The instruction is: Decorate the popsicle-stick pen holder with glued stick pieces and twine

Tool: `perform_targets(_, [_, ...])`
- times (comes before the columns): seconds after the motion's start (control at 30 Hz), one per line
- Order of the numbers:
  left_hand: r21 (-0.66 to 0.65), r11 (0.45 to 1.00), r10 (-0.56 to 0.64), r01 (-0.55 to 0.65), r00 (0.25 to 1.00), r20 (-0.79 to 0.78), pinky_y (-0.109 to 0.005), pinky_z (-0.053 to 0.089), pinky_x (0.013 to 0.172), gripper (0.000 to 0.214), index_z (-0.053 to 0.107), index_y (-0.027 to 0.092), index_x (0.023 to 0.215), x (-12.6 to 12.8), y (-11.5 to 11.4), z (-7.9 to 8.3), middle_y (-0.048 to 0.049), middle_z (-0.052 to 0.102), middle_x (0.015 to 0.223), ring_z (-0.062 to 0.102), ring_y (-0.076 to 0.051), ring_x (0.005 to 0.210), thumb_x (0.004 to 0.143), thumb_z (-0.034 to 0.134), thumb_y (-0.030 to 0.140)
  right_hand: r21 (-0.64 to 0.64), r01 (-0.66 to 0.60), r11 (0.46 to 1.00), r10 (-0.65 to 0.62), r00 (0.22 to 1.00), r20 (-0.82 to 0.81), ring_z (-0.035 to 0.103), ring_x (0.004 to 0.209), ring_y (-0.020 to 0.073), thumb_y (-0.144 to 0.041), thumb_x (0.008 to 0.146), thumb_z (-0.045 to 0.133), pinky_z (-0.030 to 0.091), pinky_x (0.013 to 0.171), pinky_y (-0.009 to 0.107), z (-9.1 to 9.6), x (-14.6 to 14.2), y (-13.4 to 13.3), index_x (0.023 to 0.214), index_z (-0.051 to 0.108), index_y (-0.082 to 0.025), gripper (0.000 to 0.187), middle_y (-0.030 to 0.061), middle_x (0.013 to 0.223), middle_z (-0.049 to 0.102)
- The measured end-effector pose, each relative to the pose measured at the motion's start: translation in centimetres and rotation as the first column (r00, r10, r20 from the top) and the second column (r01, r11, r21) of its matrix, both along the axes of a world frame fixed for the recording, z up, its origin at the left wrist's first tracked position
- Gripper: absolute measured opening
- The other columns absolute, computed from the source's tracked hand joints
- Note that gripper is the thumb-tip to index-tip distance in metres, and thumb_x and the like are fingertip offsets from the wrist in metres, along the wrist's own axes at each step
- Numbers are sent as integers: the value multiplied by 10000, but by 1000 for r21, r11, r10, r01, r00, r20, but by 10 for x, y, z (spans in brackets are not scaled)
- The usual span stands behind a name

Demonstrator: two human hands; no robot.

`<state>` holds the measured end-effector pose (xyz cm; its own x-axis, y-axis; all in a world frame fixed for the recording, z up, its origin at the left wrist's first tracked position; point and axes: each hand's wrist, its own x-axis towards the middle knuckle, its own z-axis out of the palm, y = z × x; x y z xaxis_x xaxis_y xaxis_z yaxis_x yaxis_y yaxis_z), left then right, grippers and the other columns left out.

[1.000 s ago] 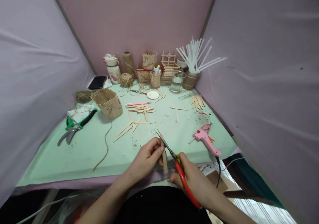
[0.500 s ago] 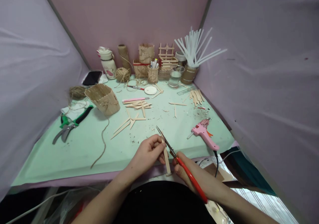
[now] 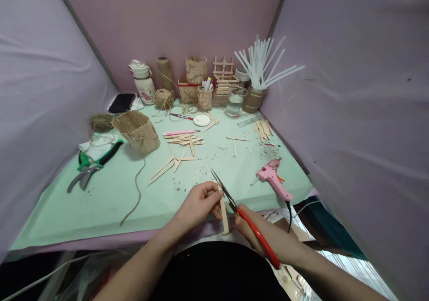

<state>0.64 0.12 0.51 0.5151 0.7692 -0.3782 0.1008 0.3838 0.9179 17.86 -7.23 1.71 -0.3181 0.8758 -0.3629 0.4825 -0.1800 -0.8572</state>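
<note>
Between thumb and fingers, my left hand (image 3: 203, 201) pinches a flat wooden craft stick (image 3: 224, 214) near the table's front edge. The stick's lower end points toward my body. My right hand (image 3: 250, 227) is closed on red-handled scissors (image 3: 256, 234). Their narrow metal blades lie along the stick's upper end, tips pointing away from me; whether they bite into the wood I cannot tell. Beyond my hands are cut pointed sticks (image 3: 170, 162) and a small pile of sticks (image 3: 184, 139), with tiny shavings scattered around.
At right lies a pink glue gun (image 3: 275, 180), its cord over the edge. Green-handled pruning shears (image 3: 89, 173) and a wooden-stick basket (image 3: 139, 133) with trailing twine are at left. A cup of water (image 3: 235, 102), bottle (image 3: 142, 82), and jar of white glue sticks (image 3: 255, 98) stand behind.
The view has shifted slightly. Both hands keep their hold on the stick and the scissors, with hardly any visible movement.
</note>
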Motion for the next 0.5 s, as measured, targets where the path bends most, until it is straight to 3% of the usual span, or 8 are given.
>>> perform_targets(0.2, [-37, 999, 5, -4, 1000, 27, -244, 522, 554, 203, 524, 166, 706, 6, 2, -3, 3, 608, 568, 607, -118, 495, 816, 571, 330, 19, -19, 1000, 18, 999, 44, 470, 680, 159, -501, 944, 340, 423, 641, 311, 9, 0, 1, 834, 451, -216, 325, 2, 752, 496])
perform_targets(0.3, [-72, 997, -5, 7, 1000, 29, -246, 521, 558, 186, 527, 164, 700, 9, 3, -4, -4, 615, 571, 601, -115, 489, 815, 564, 304, 42, 31, 999, -32, 999, 27, 471, 660, 154, -501, 942, 349, 430, 654, 292, 14, -4, 2, 769, 454, -224, 343, -17, 670, 480])
perform_targets(0.5, [-136, 991, -13, 17, 1000, 28, -242, 512, 549, 161, 526, 159, 690, 10, 7, -4, -5, 617, 567, 591, -107, 468, 811, 551, 261, -105, 115, 988, -116, 993, -3, 461, 557, 160, -579, 899, 412, 418, 572, 267, 12, -8, 3, 633, 429, -228, 441, -29, 493, 403])
